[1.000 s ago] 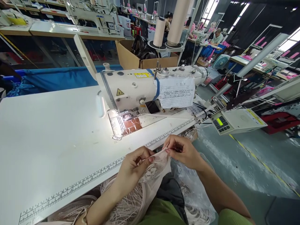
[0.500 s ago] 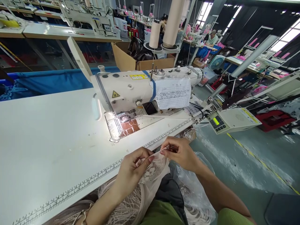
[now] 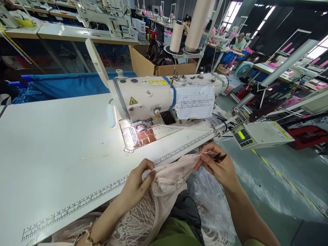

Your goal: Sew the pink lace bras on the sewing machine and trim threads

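Pale pink lace fabric (image 3: 174,174) is stretched between my two hands, in front of the table edge. My left hand (image 3: 139,182) pinches its left end between thumb and fingers. At the other end, my right hand (image 3: 217,165) pinches the upper edge between thumb and forefinger. A small dark pointed tool (image 3: 219,157), perhaps thread snips, sticks out of the right hand; most of it is hidden. More lace (image 3: 137,218) hangs down over my lap. Beyond the hands stands a white sewing machine (image 3: 143,97), its needle area lit.
A printed ruler strip (image 3: 102,184) runs along the front edge of the white table (image 3: 51,143). A control box (image 3: 263,135) juts out at the right. Clear plastic bags (image 3: 212,194) lie below the right hand. A cardboard box (image 3: 176,70) and thread cones (image 3: 176,37) stand behind the machine.
My hands have moved apart, the left one leftward and the right one rightward, spreading the fabric between them. The dark tool in my right hand now shows. The view has shifted slightly.
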A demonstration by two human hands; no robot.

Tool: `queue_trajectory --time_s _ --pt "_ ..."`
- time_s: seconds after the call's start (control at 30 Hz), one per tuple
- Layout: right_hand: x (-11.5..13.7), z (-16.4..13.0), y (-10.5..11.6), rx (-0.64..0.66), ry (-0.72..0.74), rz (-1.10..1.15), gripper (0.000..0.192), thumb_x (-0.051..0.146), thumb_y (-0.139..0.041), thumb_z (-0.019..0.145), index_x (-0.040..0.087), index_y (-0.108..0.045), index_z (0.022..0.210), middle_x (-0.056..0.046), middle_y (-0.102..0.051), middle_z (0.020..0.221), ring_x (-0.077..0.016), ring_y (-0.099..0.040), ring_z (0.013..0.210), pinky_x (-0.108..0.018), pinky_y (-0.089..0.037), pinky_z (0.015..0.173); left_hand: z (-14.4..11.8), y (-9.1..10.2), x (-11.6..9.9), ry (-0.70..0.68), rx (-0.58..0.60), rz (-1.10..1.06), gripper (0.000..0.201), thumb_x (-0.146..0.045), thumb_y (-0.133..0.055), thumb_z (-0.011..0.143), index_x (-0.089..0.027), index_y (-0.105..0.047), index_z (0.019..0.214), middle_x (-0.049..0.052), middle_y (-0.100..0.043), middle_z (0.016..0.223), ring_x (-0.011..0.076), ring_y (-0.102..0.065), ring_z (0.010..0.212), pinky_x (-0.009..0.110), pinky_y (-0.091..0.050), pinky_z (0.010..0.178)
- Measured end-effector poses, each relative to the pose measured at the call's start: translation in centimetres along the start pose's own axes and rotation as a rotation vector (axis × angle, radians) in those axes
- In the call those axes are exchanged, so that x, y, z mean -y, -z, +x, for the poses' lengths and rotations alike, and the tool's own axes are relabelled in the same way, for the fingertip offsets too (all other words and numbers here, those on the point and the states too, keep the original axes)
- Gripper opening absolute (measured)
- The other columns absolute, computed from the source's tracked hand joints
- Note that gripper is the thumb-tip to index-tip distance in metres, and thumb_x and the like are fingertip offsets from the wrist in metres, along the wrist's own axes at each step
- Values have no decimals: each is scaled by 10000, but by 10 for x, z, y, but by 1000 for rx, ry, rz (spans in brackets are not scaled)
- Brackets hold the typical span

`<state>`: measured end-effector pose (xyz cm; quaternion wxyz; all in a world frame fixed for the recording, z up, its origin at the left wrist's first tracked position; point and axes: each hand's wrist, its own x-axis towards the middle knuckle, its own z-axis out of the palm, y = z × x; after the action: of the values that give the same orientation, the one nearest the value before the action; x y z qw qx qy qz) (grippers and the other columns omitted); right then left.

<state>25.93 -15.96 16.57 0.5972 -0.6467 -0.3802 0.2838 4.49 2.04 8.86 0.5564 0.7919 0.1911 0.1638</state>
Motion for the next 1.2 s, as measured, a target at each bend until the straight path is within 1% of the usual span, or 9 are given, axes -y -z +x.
queue_trajectory --time_s 0.1,0.23,0.4,0.53,0.6,0.7,0.9,1.03,1.2 --pt "-4 2 1 -70 16 27 195 412 -613 962 234 -566 897 36 -626 544 -70 -359 324 -222 -222 361 -2 -1 -4 -74 8 -9 111 -313 -550 927 -236 -471 924 -14 -527 789 152 -531 700 256 -464 611" --pt "-5 2 0 -94 13 44 185 401 -625 955 236 -557 906 19 -673 587 -60 -337 321 -220 -225 358 -1 -1 -8 -226 79 77 189 -320 -650 875 -219 -534 985 59 -600 980 200 -593 876 326 -507 766" --pt "0 -1 -9 -143 22 1 230 432 -648 929 234 -545 877 38 -623 542 -64 -356 310 -217 -223 347 -3 -30 -11 -259 25 242 396 -363 -730 821 -209 -556 1142 106 -646 1086 268 -613 975 396 -524 813" --pt "4 -3 -9 -161 52 -29 224 427 -634 938 232 -544 875 31 -641 561 -68 -360 310 -231 -248 348 -2 -45 -7 -122 -93 205 87 -282 -565 895 -207 -599 922 45 -652 859 192 -608 739 308 -504 662" --pt "2 -3 -6 -172 63 -31 216 425 -637 938 237 -544 883 25 -650 571 -81 -383 318 -247 -250 351 1 -39 -6 5 -182 111 130 -304 -530 909 -208 -579 836 16 -623 767 161 -587 667 261 -478 599" --pt "-7 -4 1 -154 37 -26 219 442 -629 941 250 -536 894 19 -654 587 -96 -386 324 -274 -232 354 7 -22 -6 102 -237 -3 130 -336 -610 849 -207 -598 850 13 -636 783 169 -614 747 242 -489 613" --pt "-25 -1 6 -184 49 6 218 435 -613 953 256 -497 912 26 -636 610 -88 -369 331 -277 -232 361 9 -4 -16 62 -178 -253 167 -342 -663 814 -188 -631 760 36 -655 818 160 -629 759 264 -531 681" --pt "-32 2 9 -111 51 -26 183 413 -634 942 250 -559 979 36 -619 635 -71 -362 328 -258 -266 358 2 -6 -16 131 -315 -229 184 -369 -726 789 -197 -672 755 18 -664 707 165 -632 682 264 -531 625" --pt "-42 6 14 -66 130 -134 192 410 -746 853 229 -683 835 16 -588 711 -68 -421 415 -258 -353 413 -2 -6 -10 3 -395 -197 120 -336 -729 808 -221 -756 789 54 -726 862 201 -678 837 308 -576 774"
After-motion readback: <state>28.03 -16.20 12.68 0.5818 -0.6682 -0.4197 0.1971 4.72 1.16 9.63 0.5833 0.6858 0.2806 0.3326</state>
